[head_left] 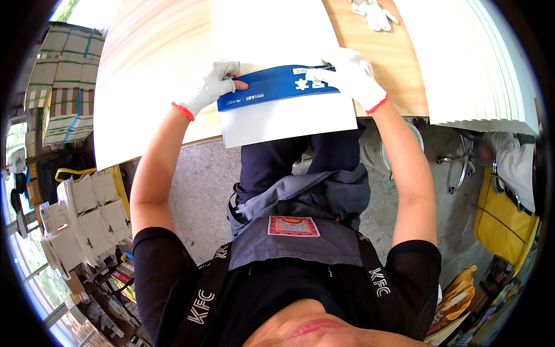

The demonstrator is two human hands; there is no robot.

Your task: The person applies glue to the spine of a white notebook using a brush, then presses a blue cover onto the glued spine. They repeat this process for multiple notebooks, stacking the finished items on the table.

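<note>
while both hands are at the blue printed strip [272,92], support its two ends evenly and keep its face flat. directions are read from the strip, with 12 o'clock pointing away from the wearer. the strip lies near the front edge of the table [150,63], and a white panel [289,122] extends from it toward 6 o'clock, above the thighs. whether strip and panel are one folded piece cannot be told.

the left hand [218,85] is at 9 o'clock, its bare thumb on the strip's end; how firmly it pinches is not shown. the right hand [350,72] is at 3 o'clock, one finger laid along the strip; its remaining fingers are hidden, so its grip cannot be determined.

recommended practice: align the long edges first, apply light, equal pressure from both ends, and avoid creasing the overhanging panel. clean glove fabric should protect the printed face.

markings: the strip carries large white characters toward 3 o'clock, smaller white lettering toward 9 o'clock, and a pale label-like patch near 1 o'clock. at 6 o'clock, black shoulder straps [201,305] bear white capitals, and a red-bordered patch [293,226] decorates the grey apron [243,248].
</note>
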